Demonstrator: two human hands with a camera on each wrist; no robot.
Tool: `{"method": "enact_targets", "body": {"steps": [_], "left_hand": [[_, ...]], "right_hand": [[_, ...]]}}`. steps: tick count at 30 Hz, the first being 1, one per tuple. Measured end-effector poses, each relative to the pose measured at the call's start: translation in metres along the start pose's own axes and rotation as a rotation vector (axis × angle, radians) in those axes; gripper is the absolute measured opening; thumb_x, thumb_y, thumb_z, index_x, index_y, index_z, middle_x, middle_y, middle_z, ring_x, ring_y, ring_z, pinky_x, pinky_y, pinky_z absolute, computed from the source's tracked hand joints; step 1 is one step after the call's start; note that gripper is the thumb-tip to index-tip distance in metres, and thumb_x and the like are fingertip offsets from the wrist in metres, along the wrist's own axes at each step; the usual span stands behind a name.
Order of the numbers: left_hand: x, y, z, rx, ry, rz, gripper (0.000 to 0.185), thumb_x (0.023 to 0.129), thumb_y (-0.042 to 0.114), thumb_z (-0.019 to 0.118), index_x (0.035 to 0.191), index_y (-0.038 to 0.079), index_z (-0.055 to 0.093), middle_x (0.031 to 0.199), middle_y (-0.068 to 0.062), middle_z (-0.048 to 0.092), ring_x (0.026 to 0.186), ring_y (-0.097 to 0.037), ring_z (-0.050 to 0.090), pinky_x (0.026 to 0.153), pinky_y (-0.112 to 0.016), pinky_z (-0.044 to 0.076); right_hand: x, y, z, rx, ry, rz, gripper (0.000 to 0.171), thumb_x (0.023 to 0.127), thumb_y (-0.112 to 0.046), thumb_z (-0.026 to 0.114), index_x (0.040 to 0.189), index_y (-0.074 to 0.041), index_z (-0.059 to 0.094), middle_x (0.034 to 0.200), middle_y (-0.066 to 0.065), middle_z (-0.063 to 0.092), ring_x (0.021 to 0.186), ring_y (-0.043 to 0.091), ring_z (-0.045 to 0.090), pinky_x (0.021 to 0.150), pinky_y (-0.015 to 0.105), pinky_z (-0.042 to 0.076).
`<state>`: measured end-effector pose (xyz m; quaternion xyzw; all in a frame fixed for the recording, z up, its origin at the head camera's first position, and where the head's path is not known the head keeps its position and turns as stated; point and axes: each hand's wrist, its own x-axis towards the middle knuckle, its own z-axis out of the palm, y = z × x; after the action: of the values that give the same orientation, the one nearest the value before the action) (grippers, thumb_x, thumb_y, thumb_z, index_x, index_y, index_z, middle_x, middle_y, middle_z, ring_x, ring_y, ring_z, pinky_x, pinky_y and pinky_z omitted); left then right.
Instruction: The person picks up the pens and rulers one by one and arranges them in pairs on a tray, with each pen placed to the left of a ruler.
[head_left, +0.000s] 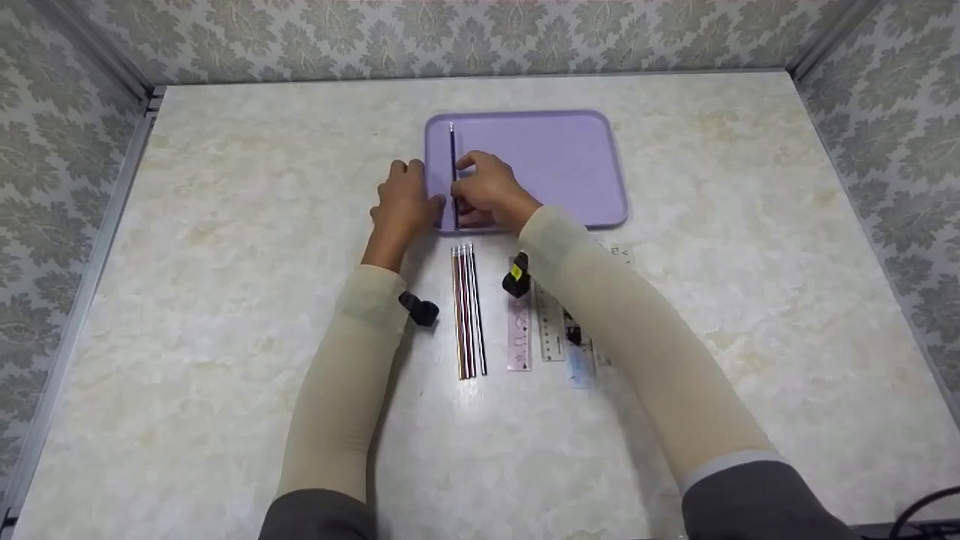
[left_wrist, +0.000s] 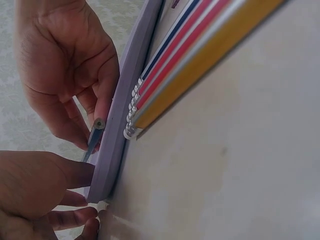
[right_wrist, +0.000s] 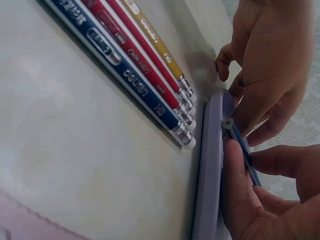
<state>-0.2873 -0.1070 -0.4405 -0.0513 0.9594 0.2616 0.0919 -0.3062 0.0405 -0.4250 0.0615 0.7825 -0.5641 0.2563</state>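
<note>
Head view: both hands meet at the near-left corner of the flat lilac plastic tray (head_left: 570, 161) on the pale marbled tabletop (head_left: 225, 225). A slim dark blue pencil (head_left: 453, 161) lies in it, long axis pointing away from the person.

Left wrist view: left hand (left_wrist: 35, 192), fingers straight, touches the tray edge.

Right wrist view: right hand (right_wrist: 260, 200) grip pinches the pencil's near end; four loose pencils (right_wrist: 135, 65) lie just outside.

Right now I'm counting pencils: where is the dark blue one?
In the head view, the dark blue pencil lies along the lilac plastic tray's left edge, between both hands.
</note>
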Motion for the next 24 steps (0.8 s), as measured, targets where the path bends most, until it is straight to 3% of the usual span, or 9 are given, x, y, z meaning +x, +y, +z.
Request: {"method": "enact_targets", "body": {"steps": [5,11,20,24], "left_hand": [[0.001,0.000,0.001,-0.001,0.000,0.000,0.055,0.100,0.032,0.063,0.147,0.012,0.045,0.147,-0.012,0.042,0.131,-0.043,0.050,0.098,-0.069,0.046],[0.001,0.000,0.000,0.006,-0.010,-0.001,0.055,0.100,0.033,0.062,0.148,0.013,0.043,0.147,-0.012,0.041,0.131,-0.043,0.050,0.098,-0.067,0.047],[0.001,0.000,-0.002,0.013,-0.018,-0.004,0.057,0.101,0.033,0.061,0.150,0.012,0.042,0.149,-0.013,0.040,0.133,-0.043,0.049,0.099,-0.068,0.046],[0.000,0.000,-0.001,0.015,-0.013,-0.001,0.055,0.101,0.032,0.060,0.148,0.011,0.043,0.148,-0.013,0.041,0.132,-0.043,0.050,0.099,-0.069,0.046]], "right_hand": [[0.002,-0.002,0.002,-0.024,0.022,0.011,0.054,0.092,-0.002,0.061,0.143,-0.014,0.048,0.082,0.008,0.060,0.067,0.016,0.063,0.059,0.030,0.062],[0.003,-0.003,0.004,-0.069,0.040,0.015,0.053,0.092,-0.003,0.062,0.143,-0.012,0.050,0.087,0.008,0.061,0.067,0.015,0.063,0.058,0.029,0.062],[0.006,-0.006,0.010,-0.195,0.095,0.000,0.047,0.095,-0.005,0.063,0.140,-0.010,0.054,0.105,0.010,0.060,0.070,0.015,0.065,0.060,0.029,0.062],[0.007,-0.008,0.011,-0.292,0.124,-0.034,0.046,0.093,-0.006,0.063,0.139,-0.008,0.057,0.121,0.013,0.062,0.074,0.014,0.068,0.060,0.028,0.062]]}}
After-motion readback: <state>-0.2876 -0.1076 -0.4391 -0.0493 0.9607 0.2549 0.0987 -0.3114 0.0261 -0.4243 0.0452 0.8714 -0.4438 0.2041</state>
